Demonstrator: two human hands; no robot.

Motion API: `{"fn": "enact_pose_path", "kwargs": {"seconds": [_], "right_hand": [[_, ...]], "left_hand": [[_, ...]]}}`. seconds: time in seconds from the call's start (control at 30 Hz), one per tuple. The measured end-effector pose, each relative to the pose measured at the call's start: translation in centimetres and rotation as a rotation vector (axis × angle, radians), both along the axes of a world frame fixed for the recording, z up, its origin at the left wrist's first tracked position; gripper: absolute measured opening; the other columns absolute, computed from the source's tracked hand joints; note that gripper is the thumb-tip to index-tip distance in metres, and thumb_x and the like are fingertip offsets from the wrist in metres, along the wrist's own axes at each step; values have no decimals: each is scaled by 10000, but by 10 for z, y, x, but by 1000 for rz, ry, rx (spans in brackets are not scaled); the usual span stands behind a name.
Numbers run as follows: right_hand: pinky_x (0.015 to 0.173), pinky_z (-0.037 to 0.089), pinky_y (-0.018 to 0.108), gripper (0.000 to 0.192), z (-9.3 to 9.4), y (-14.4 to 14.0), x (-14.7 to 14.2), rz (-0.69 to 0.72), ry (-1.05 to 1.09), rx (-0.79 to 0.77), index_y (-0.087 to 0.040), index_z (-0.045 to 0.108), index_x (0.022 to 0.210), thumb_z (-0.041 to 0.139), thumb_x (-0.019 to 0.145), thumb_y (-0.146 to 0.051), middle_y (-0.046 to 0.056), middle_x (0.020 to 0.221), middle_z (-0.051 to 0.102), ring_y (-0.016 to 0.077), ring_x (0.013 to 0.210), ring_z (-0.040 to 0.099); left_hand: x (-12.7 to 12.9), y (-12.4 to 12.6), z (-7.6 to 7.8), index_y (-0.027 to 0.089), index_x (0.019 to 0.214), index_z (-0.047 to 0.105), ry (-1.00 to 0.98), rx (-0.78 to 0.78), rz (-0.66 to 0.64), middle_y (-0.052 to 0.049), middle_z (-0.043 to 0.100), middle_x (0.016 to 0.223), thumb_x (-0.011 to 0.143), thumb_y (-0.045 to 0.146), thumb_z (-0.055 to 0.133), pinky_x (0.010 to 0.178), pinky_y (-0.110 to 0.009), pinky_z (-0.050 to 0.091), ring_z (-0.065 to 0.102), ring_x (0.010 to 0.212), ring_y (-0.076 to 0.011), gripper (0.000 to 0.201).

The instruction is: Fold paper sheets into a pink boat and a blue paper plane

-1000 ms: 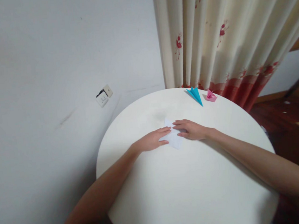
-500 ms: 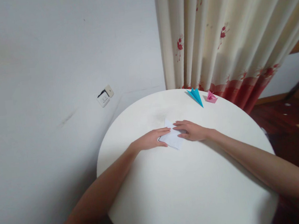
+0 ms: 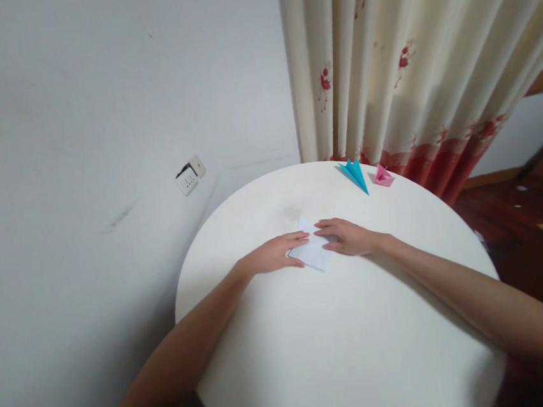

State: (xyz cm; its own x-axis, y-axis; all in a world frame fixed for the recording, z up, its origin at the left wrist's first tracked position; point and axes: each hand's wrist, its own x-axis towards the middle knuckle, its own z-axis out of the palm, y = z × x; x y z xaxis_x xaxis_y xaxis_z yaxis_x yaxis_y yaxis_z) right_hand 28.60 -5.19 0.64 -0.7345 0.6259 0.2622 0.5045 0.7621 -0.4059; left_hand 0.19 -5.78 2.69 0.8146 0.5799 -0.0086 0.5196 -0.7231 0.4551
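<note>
A folded sheet of white paper lies on the round white table, one corner pointing away from me and another toward me. My left hand rests on its left side, fingers stretched over the paper and thumb apart near the lower left edge. From the other side my right hand touches the paper's right part, its fingers spread and pointing left. Both hands lie fairly flat, and part of the paper is hidden under the fingers.
At the table's far edge lie a blue paper plane and a pink folded-paper piece. Behind them hangs a cream curtain with red flowers. A wall socket sits on the white wall to the left.
</note>
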Motion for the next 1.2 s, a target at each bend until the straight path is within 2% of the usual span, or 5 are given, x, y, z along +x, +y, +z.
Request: {"fn": "enact_pose_path", "kwargs": {"seconds": [0.3, 0.5, 0.83, 1.07, 1.2], "right_hand": [[746, 497, 318, 389, 16, -7, -2, -400, -111, -89, -213, 699, 1167, 654, 886, -478, 102, 1034, 717, 251, 894, 674], [694, 483, 299, 544, 16, -15, -8, -408, -107, -193, -200, 641, 1271, 718, 822, -496, 93, 980, 730, 240, 843, 676], [506, 412, 224, 377, 6, -5, -13, -344, 326, -519, -128, 625, 1210, 615, 869, -288, -30, 607, 611, 125, 527, 533], [652, 464, 268, 434, 6, -10, -13, -403, 168, -250, -149, 650, 1207, 685, 782, -231, 35, 785, 693, 172, 688, 618], [577, 432, 248, 379, 3, -8, -14, -388, 259, -328, -154, 652, 1143, 602, 768, -134, -24, 646, 623, 141, 577, 567]], "left_hand": [[17, -12, 4, 228, 1147, 716, 8, 260, 41, -92, 639, 1273, 981, 376, 565, 1092, -434, 409, 566, 1227, -259, 269], [31, -15, -7, 221, 1265, 624, -33, 236, -51, -85, 557, 1415, 1014, 228, 451, 1149, -381, 377, 492, 1331, -214, 305], [28, -19, 2, 286, 1343, 607, -29, 268, -91, -85, 569, 1377, 997, 315, 517, 1122, -443, 375, 505, 1275, -264, 359], [28, -19, 0, 254, 1339, 612, -36, 277, -84, -93, 572, 1331, 999, 350, 522, 1107, -404, 375, 506, 1228, -254, 364], [27, -18, -2, 279, 1359, 594, -15, 277, -71, -87, 559, 1349, 999, 361, 517, 1111, -421, 362, 492, 1241, -262, 377]]}}
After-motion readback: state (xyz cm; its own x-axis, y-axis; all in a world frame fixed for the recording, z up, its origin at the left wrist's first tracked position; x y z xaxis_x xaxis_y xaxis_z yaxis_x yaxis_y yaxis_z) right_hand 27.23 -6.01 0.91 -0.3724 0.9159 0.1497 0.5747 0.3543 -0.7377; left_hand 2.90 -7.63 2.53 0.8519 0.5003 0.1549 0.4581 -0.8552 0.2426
